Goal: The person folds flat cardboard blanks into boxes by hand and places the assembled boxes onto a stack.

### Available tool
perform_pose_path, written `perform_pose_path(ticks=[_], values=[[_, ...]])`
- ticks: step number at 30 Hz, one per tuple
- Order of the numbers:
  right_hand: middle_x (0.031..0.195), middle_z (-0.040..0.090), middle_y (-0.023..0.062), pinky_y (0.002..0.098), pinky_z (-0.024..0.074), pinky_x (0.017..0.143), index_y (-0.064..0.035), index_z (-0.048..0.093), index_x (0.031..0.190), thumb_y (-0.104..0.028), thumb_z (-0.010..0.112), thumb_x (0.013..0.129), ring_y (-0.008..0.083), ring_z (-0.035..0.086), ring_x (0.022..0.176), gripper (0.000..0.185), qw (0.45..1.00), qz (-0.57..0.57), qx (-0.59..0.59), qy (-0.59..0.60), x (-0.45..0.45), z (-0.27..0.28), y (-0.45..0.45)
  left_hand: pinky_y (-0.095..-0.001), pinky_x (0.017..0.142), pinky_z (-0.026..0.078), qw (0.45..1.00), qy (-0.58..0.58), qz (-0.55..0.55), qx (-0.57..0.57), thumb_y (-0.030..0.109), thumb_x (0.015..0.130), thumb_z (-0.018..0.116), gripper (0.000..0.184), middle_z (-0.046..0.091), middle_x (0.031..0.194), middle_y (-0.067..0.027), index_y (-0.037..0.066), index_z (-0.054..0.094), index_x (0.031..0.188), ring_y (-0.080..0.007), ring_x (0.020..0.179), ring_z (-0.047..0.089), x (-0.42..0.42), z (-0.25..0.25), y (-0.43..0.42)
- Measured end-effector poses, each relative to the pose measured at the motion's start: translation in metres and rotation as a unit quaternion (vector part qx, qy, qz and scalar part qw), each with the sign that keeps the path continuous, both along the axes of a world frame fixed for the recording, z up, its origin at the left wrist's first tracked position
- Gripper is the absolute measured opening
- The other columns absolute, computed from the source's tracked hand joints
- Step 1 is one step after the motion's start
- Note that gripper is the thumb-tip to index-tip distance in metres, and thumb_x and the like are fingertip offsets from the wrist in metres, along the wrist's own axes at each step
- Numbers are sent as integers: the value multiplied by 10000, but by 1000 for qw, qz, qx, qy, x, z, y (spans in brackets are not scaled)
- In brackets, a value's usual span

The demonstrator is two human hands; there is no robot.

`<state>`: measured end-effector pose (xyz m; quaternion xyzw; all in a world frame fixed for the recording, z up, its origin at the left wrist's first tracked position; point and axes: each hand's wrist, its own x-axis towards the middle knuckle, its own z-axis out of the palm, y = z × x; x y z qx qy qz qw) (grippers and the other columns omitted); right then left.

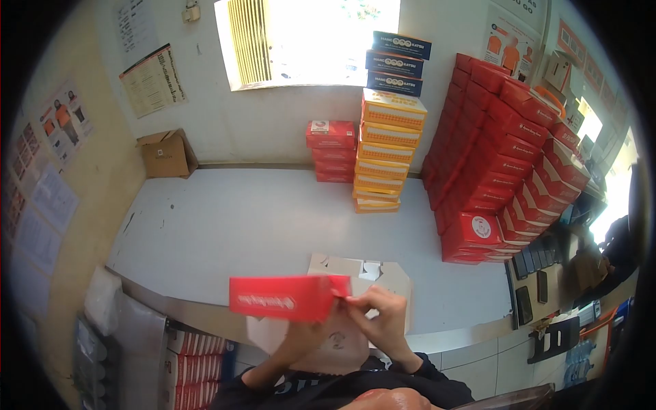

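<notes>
holding a part-folded red carton (273, 298) up between both hands, over the near edge of the counter (205, 225). right hand (384, 316): fingertips pinched closed on its right-end corner. left hand (307, 335): below the red panel, fingers mostly hidden, can't tell how closed. pale cardboard (398, 277) just beyond the right hand, looks like a separate flat blank. yellow boxes (389, 137) stacked farther ahead, red boxes (499, 157) stacked well right of the hands.

front carton (277, 298): red, white-lettered | middle stack (389, 134): yellow, white-patterned, motif unclear | tabletop (232, 219): pale grey-blue
</notes>
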<state>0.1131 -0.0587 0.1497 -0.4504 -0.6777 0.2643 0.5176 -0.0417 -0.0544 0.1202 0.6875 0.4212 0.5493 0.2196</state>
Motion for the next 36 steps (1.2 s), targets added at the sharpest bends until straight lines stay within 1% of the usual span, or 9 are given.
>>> perform_pose_path(ticks=[7, 10, 13, 16, 18, 21, 26, 32, 36], values=[[931, 664, 79, 288, 507, 738, -47, 619, 814, -106, 808, 680, 146, 637, 850, 239, 990, 73, 90, -81, 24, 31, 29, -280, 822, 468, 924, -282, -113, -233, 71, 925, 545, 230, 596, 1050, -78, -14, 532, 1138, -145, 970, 576, -5, -15, -1], [1052, 629, 97, 350, 506, 788, -61, 552, 757, -124, 851, 605, 207, 613, 921, 342, 949, 226, -124, -182, 41, 23, 54, -345, 899, 436, 942, -47, -166, -287, 199, 943, 529, 271, 592, 1056, -134, 20, 538, 1145, -226, 1008, 573, -14, -12, -17], [971, 614, 79, 297, 504, 742, -51, 593, 804, -133, 816, 629, 182, 607, 792, 295, 972, 200, -61, -105, 72, 17, 60, -383, 995, 377, 749, 295, -539, -249, 238, 887, 622, 423, 508, 1259, -125, 82, 495, 1259, -250, 1168, 486, -37, 40, -1], [1056, 631, 99, 316, 499, 783, -49, 612, 781, -110, 803, 617, 208, 621, 881, 259, 958, 269, -45, -92, 84, 31, 57, -383, 1070, 298, 757, 130, -607, -204, 301, 770, 748, 692, 361, 1414, -148, 84, 425, 1342, -263, 1297, 373, -77, 39, 16], [1133, 635, 118, 348, 486, 843, -54, 629, 785, -108, 810, 605, 250, 613, 991, 261, 900, 426, -26, -85, 68, 40, 51, -385, 1115, 222, 955, 233, -183, -12, 394, 653, 792, 869, 235, 1479, -198, 65, 393, 1352, -287, 1347, 302, -50, 67, 23], [1122, 639, 119, 357, 480, 866, -59, 667, 797, -149, 831, 587, 266, 610, 1008, 282, 861, 502, -67, -41, 60, 39, 61, -427, 1119, 211, 778, -62, -550, -298, 369, 575, 795, 1076, 186, 1489, -220, 59, 224, 1433, -304, 1357, 283, -24, 30, 30], [1390, 430, 125, 371, 448, 937, -129, 349, 1418, -183, 593, 895, 262, 546, 1142, 580, 819, 407, -276, 295, 75, -7, 45, -464, 1055, 340, 908, -197, -309, -203, 274, 582, 827, 1074, 325, 1347, -217, 124, 183, 1429, -335, 1313, 307, -36, 8, 31], [1106, 630, 131, 284, 528, 645, -94, 646, 1103, -40, 663, 701, 198, 657, 804, 406, 910, 250, 221, -245, 70, 35, 45, -442, 992, 372, 950, 88, -283, -101, 261, 528, 870, 917, 333, 1196, -174, 102, 364, 1276, -361, 1207, 346, -55, 27, 31], [843, 674, 63, 292, 513, 551, -82, 694, 830, -46, 667, 678, 195, 643, 691, 158, 908, 278, 269, -161, 72, 41, 34, -451, 995, 362, 944, 87, -299, -112, 284, 493, 887, 1001, 298, 1241, -181, 102, 324, 1300, -348, 1219, 335, -44, 29, 22]])
